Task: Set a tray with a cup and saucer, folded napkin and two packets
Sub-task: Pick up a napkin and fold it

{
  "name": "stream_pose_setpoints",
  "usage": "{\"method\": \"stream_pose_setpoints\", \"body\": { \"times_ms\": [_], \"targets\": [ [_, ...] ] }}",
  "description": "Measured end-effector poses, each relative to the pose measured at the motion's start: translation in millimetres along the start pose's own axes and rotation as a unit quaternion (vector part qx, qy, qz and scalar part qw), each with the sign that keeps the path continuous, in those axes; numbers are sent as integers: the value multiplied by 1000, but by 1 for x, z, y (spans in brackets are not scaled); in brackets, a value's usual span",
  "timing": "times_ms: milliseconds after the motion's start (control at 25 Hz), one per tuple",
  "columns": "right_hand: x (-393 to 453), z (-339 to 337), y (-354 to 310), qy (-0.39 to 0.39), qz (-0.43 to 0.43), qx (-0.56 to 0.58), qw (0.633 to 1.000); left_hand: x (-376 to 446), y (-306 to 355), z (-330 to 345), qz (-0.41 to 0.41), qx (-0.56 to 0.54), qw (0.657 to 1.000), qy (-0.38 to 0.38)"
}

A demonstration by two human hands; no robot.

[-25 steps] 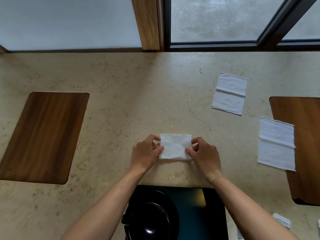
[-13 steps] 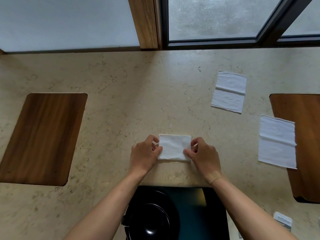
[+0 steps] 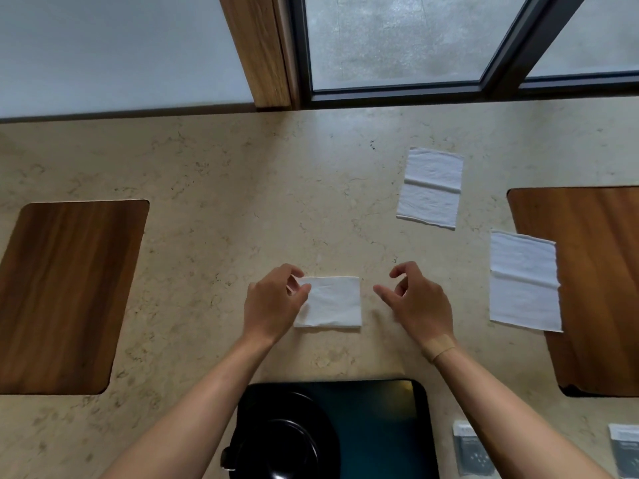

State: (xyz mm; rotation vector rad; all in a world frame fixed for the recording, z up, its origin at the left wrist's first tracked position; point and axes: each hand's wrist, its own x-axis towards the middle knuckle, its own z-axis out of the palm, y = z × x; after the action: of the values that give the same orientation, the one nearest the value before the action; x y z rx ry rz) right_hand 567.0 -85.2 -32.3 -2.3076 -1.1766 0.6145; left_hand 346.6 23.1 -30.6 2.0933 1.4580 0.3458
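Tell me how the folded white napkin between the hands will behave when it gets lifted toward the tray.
The folded napkin looks thin and soft, so it will probably sag if held by one edge. It seems very light. Its layers may fan open unless pinched together; the left hand holds only its left edge.

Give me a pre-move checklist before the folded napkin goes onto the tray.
1. Folded napkin lies flat on the counter: ok.
2. Left hand has a hold on its left edge: ok.
3. Right hand on the napkin: not ok, apart from it and holding nothing.
4. Tray has bare space right of the cup: ok.
5. Two packets on the tray: not ok, they lie on the counter.
6. Saucer under the cup: cannot tell.
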Motion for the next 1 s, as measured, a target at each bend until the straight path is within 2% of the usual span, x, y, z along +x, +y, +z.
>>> {"method": "stream_pose_setpoints", "body": {
  "times_ms": [200, 440, 1000],
  "targets": [
    [27, -37, 25, 56, -10, -33, 998, 39, 38, 8, 98, -7, 995, -19],
    [62, -67, 55, 115, -14, -89, 989, 96, 76, 33, 154, 35, 986, -47],
    [163, -73, 75, 108, -14, -109, 988, 197, 128, 89, 235, 96, 967, -31]
  ]
}}
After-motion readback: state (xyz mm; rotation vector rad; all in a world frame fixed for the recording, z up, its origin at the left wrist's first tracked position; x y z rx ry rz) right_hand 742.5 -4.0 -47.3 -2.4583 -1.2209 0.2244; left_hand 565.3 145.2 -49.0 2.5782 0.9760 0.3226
